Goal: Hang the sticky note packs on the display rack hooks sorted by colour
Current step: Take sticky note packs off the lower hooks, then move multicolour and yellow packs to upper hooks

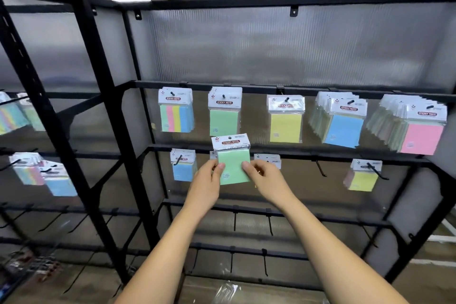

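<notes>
Both hands hold one green sticky note pack (233, 164) upright in front of the black display rack (283, 149). My left hand (206, 184) pinches its left edge and my right hand (265, 180) pinches its right edge. On the upper rail hang a multicolour pack (176, 112), green packs (224, 113), a yellow pack (286, 121), a thick blue bunch (341, 121) and a thick pink bunch (417, 128). The lower rail carries blue packs (183, 165), a pack (270, 159) partly hidden behind my right hand, and yellow packs (364, 176).
An empty hook (320, 168) juts from the lower rail right of my hands. Lower rails hold several bare hooks (265, 261). A second rack on the left (37, 170) holds multicolour and blue packs. A clear plastic wrapper (227, 290) lies on the floor.
</notes>
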{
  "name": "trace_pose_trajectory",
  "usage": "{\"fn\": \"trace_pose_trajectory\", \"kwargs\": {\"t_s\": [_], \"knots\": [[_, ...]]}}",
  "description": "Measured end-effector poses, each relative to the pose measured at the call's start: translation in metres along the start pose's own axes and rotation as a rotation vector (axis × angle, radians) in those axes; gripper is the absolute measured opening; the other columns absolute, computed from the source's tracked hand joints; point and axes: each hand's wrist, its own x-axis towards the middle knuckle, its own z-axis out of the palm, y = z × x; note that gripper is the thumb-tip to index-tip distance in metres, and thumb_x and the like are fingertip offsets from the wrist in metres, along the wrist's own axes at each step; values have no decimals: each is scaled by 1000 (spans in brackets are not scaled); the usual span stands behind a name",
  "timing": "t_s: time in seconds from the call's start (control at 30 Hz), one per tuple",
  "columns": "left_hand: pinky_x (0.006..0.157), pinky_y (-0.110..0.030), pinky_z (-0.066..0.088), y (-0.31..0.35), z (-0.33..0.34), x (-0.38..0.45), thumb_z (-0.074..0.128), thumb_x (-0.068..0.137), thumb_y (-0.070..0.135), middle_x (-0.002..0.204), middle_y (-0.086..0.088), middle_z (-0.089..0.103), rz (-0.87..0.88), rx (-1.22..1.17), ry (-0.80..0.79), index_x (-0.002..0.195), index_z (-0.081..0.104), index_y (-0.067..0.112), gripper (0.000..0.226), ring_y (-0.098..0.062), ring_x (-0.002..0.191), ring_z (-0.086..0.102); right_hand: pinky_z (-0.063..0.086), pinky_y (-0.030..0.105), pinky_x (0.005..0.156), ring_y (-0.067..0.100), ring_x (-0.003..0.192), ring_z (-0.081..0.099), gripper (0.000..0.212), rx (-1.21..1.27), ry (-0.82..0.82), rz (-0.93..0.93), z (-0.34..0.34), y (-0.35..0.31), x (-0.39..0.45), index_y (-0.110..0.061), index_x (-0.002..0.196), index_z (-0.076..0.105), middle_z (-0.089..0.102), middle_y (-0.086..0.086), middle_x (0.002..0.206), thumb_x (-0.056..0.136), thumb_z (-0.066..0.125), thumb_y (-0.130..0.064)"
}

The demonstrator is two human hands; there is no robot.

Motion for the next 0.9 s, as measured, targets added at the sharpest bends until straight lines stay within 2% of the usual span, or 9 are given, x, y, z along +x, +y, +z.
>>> {"fn": "trace_pose_trajectory", "kwargs": {"t_s": [0.1, 0.23, 0.3, 0.37, 0.47, 0.57, 0.7, 0.9], "knots": [[60, -26, 38, 1, -13, 8, 40, 104, 35, 74, 11, 58, 11, 70, -12, 82, 51, 29, 25, -8, 70, 53, 28, 21, 54, 7, 57, 35, 38, -3, 52, -45, 12, -9, 8, -21, 67, 48, 43, -7, 63, 100, 53, -39], [62, -32, 36, 1, -27, 21, 36, 103, 43, 82, 10, 57, 33, 268, 5, 87, 51, 24, 28, -12, 77, 51, 32, 22, 56, 6, 60, 44, 36, 26, 138, -70, 19, -23, 22, -11, 78, 60, 56, 4, 67, 101, 52, -37], [63, -30, 36, -2, -33, 27, 34, 103, 44, 91, 12, 59, 34, 311, 9, 95, 53, 25, 28, -10, 82, 53, 30, 22, 54, 7, 59, 41, 41, 28, 210, -81, 19, -31, 31, -3, 81, 58, 53, 10, 67, 102, 51, -37], [63, -29, 36, -7, -37, 33, 34, 104, 42, 92, 13, 58, 43, 340, 4, 101, 54, 26, 26, -8, 82, 52, 27, 22, 52, 6, 56, 34, 45, 32, 261, -95, 17, -40, 40, -1, 75, 51, 43, 3, 62, 102, 50, -37], [66, -30, 41, -15, -41, 41, 37, 103, 40, 96, 13, 59, 43, 355, -6, 102, 54, 25, 23, -8, 85, 53, 25, 22, 50, 6, 53, 31, 44, 17, 283, -119, 16, -52, 54, -11, 68, 44, 37, -4, 59, 102, 50, -38], [64, -29, 42, -23, -43, 48, 40, 102, 40, 94, 14, 60, 41, 344, -16, 99, 55, 24, 22, -8, 84, 56, 25, 22, 50, 6, 53, 31, 43, 19, 312, -123, 19, -61, 68, -16, 67, 42, 36, -6, 58, 102, 50, -39], [56, -22, 34, -29, -47, 56, 43, 101, 39, 88, 14, 59, 31, 329, -33, 96, 54, 26, 18, -1, 75, 52, 26, 21, 50, 5, 52, 31, 43, 15, 332, -123, 23, -65, 79, -15, 67, 42, 36, -6, 58, 102, 49, -39], [56, -20, 34, -39, -48, 69, 45, 100, 36, 91, 14, 58, 54, 294, -51, 96, 56, 25, 15, -1, 77, 52, 25, 22, 51, 5, 52, 30, 44, -18, 350, -78, 30, -64, 84, -14, 67, 41, 35, -6, 58, 103, 48, -39]]}}
